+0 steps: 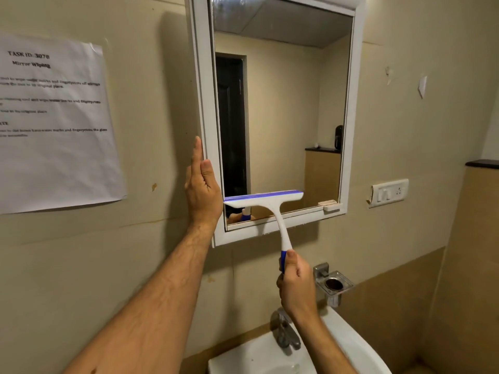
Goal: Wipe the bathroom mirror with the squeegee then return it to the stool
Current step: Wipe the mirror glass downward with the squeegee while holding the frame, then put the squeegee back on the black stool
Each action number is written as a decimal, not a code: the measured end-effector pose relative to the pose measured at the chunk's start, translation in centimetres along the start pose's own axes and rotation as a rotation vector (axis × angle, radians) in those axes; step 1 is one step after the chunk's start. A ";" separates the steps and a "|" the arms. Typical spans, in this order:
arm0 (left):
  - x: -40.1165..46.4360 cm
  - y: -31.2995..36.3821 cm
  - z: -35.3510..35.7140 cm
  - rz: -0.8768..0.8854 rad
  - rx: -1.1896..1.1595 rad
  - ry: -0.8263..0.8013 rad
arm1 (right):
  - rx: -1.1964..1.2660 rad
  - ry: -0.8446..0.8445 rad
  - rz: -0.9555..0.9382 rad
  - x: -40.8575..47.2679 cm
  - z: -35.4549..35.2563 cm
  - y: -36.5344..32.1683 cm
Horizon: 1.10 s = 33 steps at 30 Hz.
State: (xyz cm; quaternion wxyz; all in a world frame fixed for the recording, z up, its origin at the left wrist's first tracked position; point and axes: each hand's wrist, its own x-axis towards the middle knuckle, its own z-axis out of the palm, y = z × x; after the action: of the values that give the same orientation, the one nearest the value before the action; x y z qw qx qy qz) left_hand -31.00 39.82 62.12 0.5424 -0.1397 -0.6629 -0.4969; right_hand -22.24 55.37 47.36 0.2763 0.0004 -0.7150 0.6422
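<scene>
A white-framed bathroom mirror (280, 109) hangs on the beige wall ahead. A white squeegee (266, 202) with a blue rubber blade lies flat against the glass near the mirror's lower left corner, blade edge up. My right hand (295, 287) is closed around its blue-and-white handle below the frame. My left hand (202, 184) presses flat, fingers straight, against the left side of the mirror frame and holds nothing. The top of the glass looks smeared. The stool is out of view.
A white sink (351, 344) with a chrome tap (285, 333) sits just under my right hand. A metal holder (333, 284) juts from the wall to the right. A paper sheet (54, 122) is taped at left, a switch plate (388, 193) at right.
</scene>
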 end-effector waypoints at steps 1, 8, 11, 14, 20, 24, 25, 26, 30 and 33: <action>-0.3 -0.1 -0.2 -0.027 0.010 -0.019 | -0.021 0.009 0.011 -0.4 -0.1 0.4; -3.0 -2.5 -4.2 -0.156 0.063 -0.225 | -0.149 0.059 0.068 -2.5 -0.6 1.8; -4.0 -2.9 -6.3 -0.173 0.068 -0.258 | -0.129 0.068 0.100 -2.8 -0.9 0.7; -5.1 -2.8 -8.3 -0.174 0.061 -0.267 | -0.133 0.068 0.094 -4.0 -0.4 -0.2; -9.1 -3.3 -14.6 -0.128 0.130 -0.366 | -0.062 0.026 0.046 -9.1 3.1 -3.3; -13.1 -5.0 -21.4 -0.144 0.246 -0.447 | -0.053 -0.027 0.060 -13.9 6.6 -2.1; -14.6 -5.7 -23.7 -0.142 0.285 -0.484 | -0.058 -0.048 0.073 -15.6 7.6 -1.3; -16.1 -6.3 -25.8 -0.130 0.331 -0.531 | -0.061 -0.075 0.088 -17.0 8.3 -0.4; -21.1 -8.9 -36.1 -0.113 0.583 -0.729 | -0.121 -0.269 0.224 -23.9 11.8 2.2; -23.3 -9.9 -42.8 -0.175 0.733 -0.775 | -0.087 -0.369 0.313 -28.1 14.3 2.6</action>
State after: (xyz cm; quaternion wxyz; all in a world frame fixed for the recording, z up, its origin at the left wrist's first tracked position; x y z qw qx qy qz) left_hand -4.66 8.74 33.63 0.2280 -0.0587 -0.9535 -0.1882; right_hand -5.00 32.70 33.48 0.0379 -0.0050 -0.7717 0.6348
